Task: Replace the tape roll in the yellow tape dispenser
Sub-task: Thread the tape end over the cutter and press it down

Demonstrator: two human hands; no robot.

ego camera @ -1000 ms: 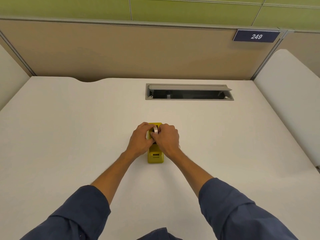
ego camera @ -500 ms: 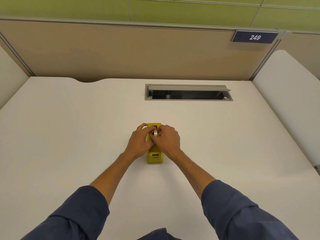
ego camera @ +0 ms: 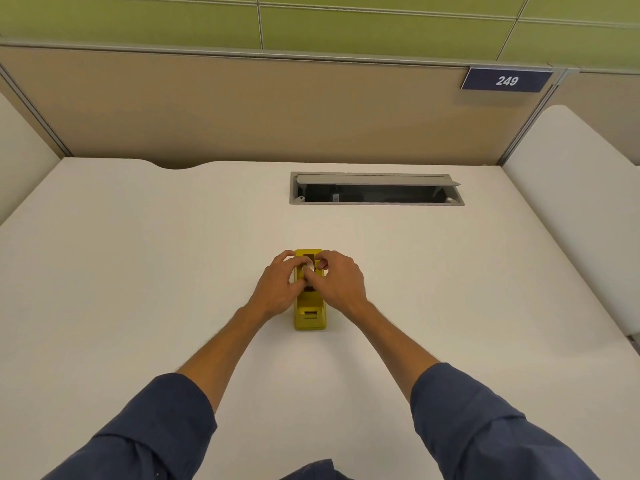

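A person in dark blue sleeves works with both hands over a small yellow plastic tape dispenser (ego camera: pixel 309 315) that stands lengthwise near the middle of a wide white desk (ego camera: pixel 138 271), its cutter end toward the person, probably so the roll well lies within easy reach of both hands. The left hand (ego camera: pixel 277 289) curls against the dispenser's left side, fingers bent over its top, apparently to steady the body; whether it also grips the roll cannot be told. The right hand (ego camera: pixel 341 282) comes in from the other side, thumb and forefinger pinched on a small pale tape roll (ego camera: pixel 309 269) at the well, which shows only as a sliver between the fingertips. Whether the roll is going in or coming out cannot be judged here. Counted: one dispenser, one visible roll, two hands. Farther back, a single grey cable hatch (ego camera: pixel 376 188) sits open in the desktop, and one dark blue number plate reading 249 (ego camera: pixel 506 80) hangs on the tan partition behind.
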